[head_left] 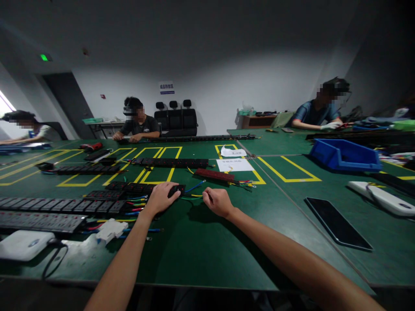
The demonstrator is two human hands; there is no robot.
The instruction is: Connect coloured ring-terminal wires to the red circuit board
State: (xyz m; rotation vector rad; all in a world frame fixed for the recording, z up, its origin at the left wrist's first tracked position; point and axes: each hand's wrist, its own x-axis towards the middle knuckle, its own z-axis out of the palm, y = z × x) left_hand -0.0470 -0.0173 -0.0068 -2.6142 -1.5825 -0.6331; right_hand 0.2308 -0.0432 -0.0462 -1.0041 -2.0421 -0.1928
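My left hand [161, 198] is closed over the near end of a black socket strip [132, 188] that lies flat on the green table. From that end a blue wire [195, 187] with a ring terminal sticks out to the right. A yellow wire [196, 195] runs from the same end to my right hand [218, 202], whose curled fingers are closed on its tip. The tip itself is hidden inside the fingers. Below it a green wire also stretches towards the right hand.
More socket strips [71, 205] with coloured wires lie at left, beside a white connector [112, 230] and a white device [26, 245]. A dark red strip [214, 175] lies ahead. At right are a phone [337, 222] and a blue bin [345, 156]. Several people sit around the tables.
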